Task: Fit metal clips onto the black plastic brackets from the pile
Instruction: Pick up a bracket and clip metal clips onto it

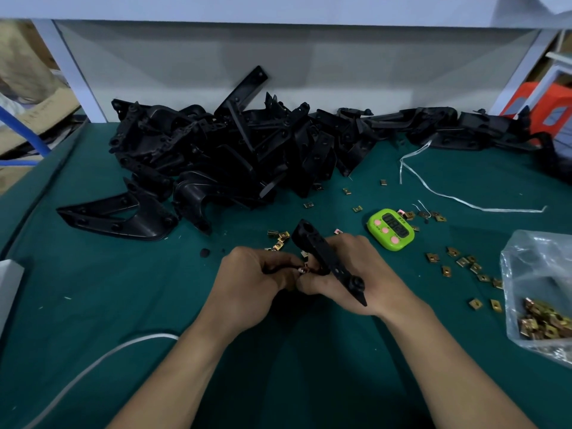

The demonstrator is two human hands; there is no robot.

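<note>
A black plastic bracket (325, 255) is held low over the green table, its long arm running from upper left to lower right. My right hand (356, 274) grips it from beneath. My left hand (253, 274) pinches a small metal clip (304, 269) against the bracket's inner edge, where the two hands meet. A big pile of black brackets (223, 156) lies behind, across the back of the table. Loose brass-coloured clips (464, 261) are scattered to the right, and a few more clips (280, 239) lie just behind my left hand.
A green timer (390, 229) sits right of the hands. A clear plastic bag of clips (541, 317) lies at the right edge. A white strap (448, 193) trails behind the timer and a grey cable (93, 366) curves at lower left. An orange object (538, 109) stands far right.
</note>
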